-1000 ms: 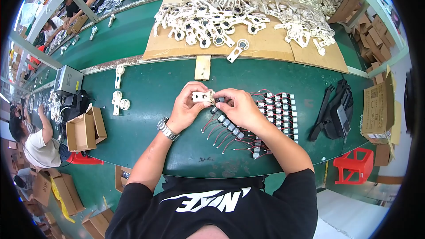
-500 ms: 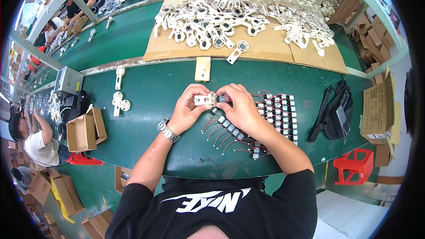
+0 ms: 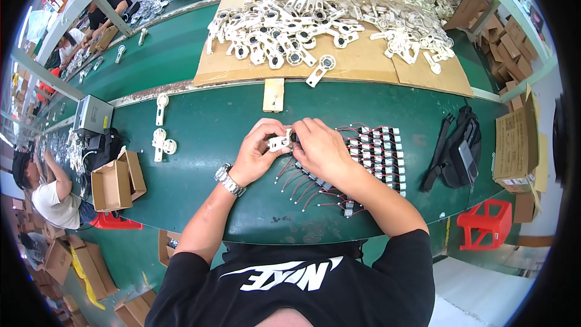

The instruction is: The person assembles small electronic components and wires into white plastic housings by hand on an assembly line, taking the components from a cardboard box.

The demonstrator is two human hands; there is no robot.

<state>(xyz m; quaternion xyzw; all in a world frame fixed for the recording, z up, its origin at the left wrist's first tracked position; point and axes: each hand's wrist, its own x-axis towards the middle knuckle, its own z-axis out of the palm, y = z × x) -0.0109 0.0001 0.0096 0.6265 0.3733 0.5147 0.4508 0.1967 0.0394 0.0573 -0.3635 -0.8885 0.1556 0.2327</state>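
Note:
Over the green workbench my left hand (image 3: 256, 152) is closed round a white plastic housing (image 3: 279, 143), thumb on its near side. My right hand (image 3: 324, 150) is closed at the housing's right end, its fingers curled over a small dark motor (image 3: 294, 137) that is mostly hidden. How far the motor sits inside the housing cannot be made out. Beside and under my right forearm lie rows of small motors (image 3: 378, 152) with thin red and black wires. A flat pale block (image 3: 274, 95) lies just beyond my hands.
White housings (image 3: 290, 24) are heaped on cardboard (image 3: 423, 79) at the far side. More housings (image 3: 162, 144) lie to the left, near an open carton (image 3: 112, 188) and a grey box (image 3: 92, 115). A black bag (image 3: 457, 151) lies right. Other people work at the left.
My right hand has shifted left and turned over the housing, so its fingers now cover the motor that showed before. The housing has tilted slightly in my left hand.

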